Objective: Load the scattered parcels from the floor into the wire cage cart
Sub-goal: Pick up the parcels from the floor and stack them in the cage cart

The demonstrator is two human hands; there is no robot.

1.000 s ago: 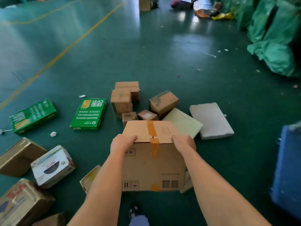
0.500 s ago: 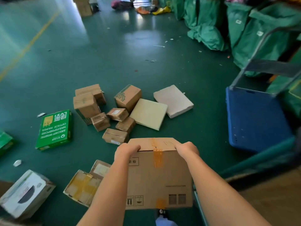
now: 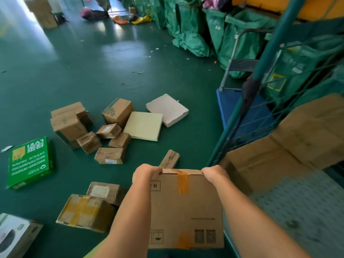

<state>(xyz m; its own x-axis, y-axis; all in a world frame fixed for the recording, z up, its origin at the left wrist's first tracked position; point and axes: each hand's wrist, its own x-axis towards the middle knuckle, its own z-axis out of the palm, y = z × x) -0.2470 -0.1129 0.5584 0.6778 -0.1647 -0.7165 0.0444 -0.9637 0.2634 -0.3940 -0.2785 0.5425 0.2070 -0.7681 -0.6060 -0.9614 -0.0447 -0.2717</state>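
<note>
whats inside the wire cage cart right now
Inside the wire cage cart, big cardboard boxes lie behind the mesh, beside a bare patch of perforated floor. Anything beneath or behind those boxes is covered.

Single head view, close above forearms, facing forward-down over floor [image 3: 93,71]; cage cart [image 3: 270,53] at right.

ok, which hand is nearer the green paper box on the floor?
Left. The left hand grips the carried box's far-left corner, on the green paper box's side; the right hand grips the opposite corner, farther away.
</note>
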